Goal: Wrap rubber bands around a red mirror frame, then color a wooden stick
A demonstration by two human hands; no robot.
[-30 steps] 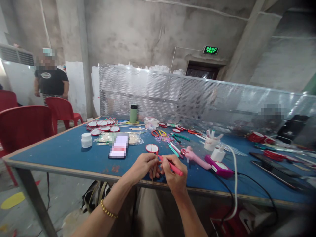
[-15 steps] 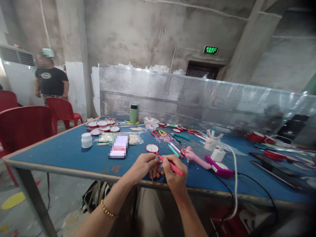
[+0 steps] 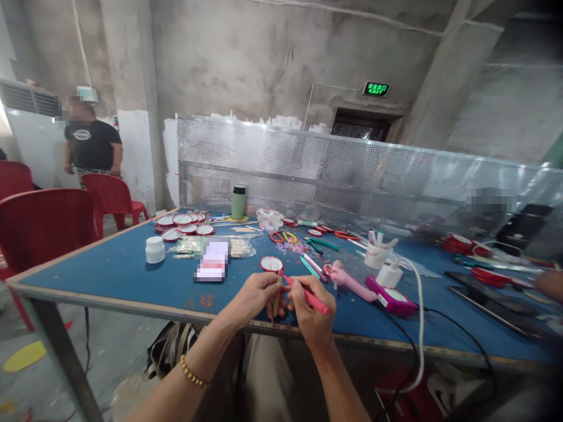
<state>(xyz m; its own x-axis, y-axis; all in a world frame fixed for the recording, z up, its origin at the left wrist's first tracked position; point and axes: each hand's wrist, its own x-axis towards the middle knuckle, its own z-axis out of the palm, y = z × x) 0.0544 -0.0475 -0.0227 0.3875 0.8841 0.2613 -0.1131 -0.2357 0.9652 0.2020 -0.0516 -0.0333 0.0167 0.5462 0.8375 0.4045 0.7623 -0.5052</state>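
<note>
My left hand (image 3: 255, 298) pinches a thin wooden stick (image 3: 277, 302) upright at the near edge of the blue table (image 3: 109, 269). My right hand (image 3: 310, 313) grips a red pen (image 3: 308, 295) like a writing tool, its tip touching the top of the stick. A gold bracelet (image 3: 192, 375) is on my left wrist. Just beyond my hands lies a round red-rimmed white disc (image 3: 271, 264).
A pink glue gun (image 3: 349, 281), a magenta charger (image 3: 391, 299) with a white cable, a white jar (image 3: 155, 249), a green flask (image 3: 238, 203), scissors (image 3: 283, 237) and several red discs (image 3: 182, 223) lie on the table. Red chairs (image 3: 44, 225) and a standing person (image 3: 90, 146) are at left.
My hands stay nearly as they were. Another person's hand has come into view at the far right edge of the table.
</note>
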